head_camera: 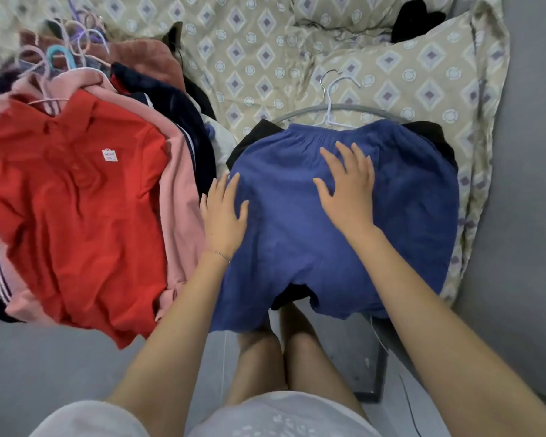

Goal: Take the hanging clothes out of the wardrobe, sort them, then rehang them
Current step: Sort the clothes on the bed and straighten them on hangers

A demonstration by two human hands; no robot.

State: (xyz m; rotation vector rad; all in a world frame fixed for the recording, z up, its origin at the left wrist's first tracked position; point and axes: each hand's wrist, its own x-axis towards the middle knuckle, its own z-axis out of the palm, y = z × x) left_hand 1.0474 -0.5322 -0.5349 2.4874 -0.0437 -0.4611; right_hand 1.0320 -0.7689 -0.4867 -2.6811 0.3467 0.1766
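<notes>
A pair of blue shorts (401,216) lies flat on the bed over a black garment (435,134), with a white wire hanger (330,99) at its waistband. My left hand (223,212) presses flat on the shorts' left edge. My right hand (347,190) rests flat with spread fingers near the waistband. To the left lies a pile of clothes on hangers: a red polo shirt (76,209) on top, a pink garment (183,197) under it, and a dark navy one (171,105) behind.
The patterned beige bedsheet (265,58) covers the bed, with a pillow (423,80) at the right and a black item (420,20) at the top. Several pastel hanger hooks (76,42) stick out above the pile. Grey floor lies below and at the right.
</notes>
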